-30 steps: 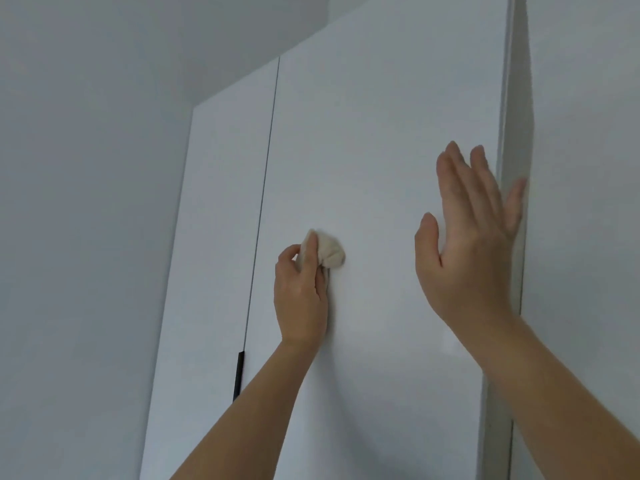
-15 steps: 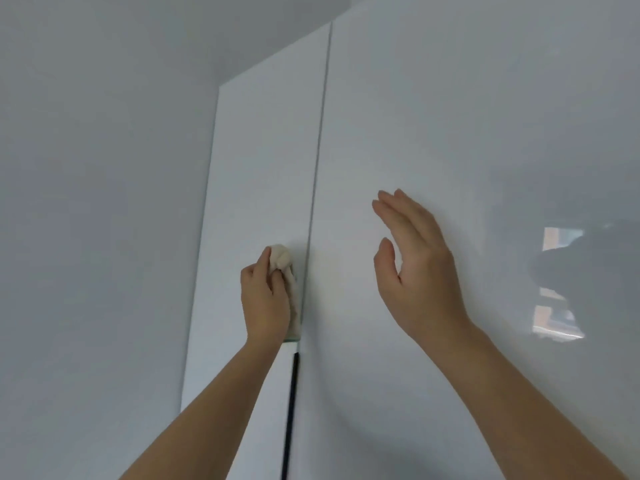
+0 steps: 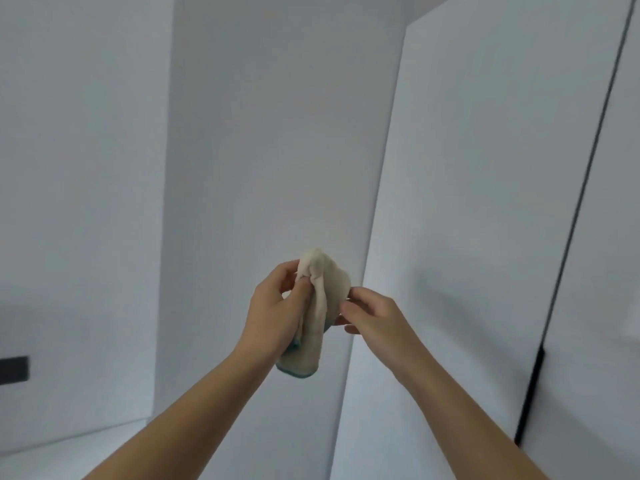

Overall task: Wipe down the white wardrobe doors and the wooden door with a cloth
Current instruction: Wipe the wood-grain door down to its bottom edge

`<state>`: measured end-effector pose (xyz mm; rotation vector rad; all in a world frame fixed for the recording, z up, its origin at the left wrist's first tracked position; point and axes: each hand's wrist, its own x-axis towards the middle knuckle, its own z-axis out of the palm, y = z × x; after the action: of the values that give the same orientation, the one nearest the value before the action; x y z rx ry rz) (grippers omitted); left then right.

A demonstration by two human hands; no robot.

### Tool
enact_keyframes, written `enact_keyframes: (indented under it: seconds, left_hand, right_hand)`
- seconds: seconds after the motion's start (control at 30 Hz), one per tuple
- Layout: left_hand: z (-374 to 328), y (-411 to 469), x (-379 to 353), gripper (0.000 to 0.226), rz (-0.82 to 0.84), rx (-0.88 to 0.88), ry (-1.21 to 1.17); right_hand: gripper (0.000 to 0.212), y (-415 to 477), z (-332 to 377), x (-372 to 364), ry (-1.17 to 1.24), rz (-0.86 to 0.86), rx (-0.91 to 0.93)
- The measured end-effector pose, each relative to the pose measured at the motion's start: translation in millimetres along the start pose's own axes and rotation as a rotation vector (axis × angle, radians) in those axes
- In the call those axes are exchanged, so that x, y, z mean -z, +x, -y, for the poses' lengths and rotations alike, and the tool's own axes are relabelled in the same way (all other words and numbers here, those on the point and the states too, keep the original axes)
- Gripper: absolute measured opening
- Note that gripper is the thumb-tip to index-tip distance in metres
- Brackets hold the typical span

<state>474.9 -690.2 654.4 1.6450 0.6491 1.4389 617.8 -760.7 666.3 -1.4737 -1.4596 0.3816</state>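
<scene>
Cloth: the cream cloth (image 3: 325, 292) is held in mid-air, clear of the white wardrobe doors (image 3: 467, 220) to its right.
Left hand: the bunched cloth is gripped by the curled left hand (image 3: 277, 313).
Right hand: the cloth's edge is pinched by the right hand (image 3: 374, 317), judged to be for refolding to a fresh face.
Not seen: the wooden door is out of frame; a dark fitting (image 3: 14, 370) is cut off and unidentified.

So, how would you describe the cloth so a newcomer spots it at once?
Start at the tall white wardrobe doors on the right and look just left of their edge. There the left hand grips and the right hand pinches a small crumpled cream cloth. Its teal lower edge sets it apart from the plain white surfaces around.
</scene>
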Motion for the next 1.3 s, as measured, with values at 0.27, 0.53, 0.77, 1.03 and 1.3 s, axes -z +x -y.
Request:
enact_keyframes:
  seconds: [0.27, 0.53, 0.77, 1.03, 1.3]
  left_hand:
    - [49, 11, 204, 0.021, 0.059, 0.184, 0.070]
    - [144, 12, 374, 0.033, -0.117, 0.529, 0.106]
    - [254, 37, 451, 0.038, -0.245, 0.829, 0.242]
    - [409, 93, 552, 0.012, -0.093, 0.948, 0.435]
    - [549, 147, 573, 0.025, 0.138, 1.006, 0.558]
  right_hand:
    - [0.010, 37, 40, -204, 0.244, 0.045, -0.089]
    - [0.010, 66, 45, -398, 0.299, 0.253, -0.198]
    - [0.013, 120, -9, -526, 0.319, 0.389, -0.473]
    - [0.016, 193, -94, -658, 0.222, 0.380, -0.703]
    - [0.008, 249, -196, -744, 0.147, 0.263, -0.932]
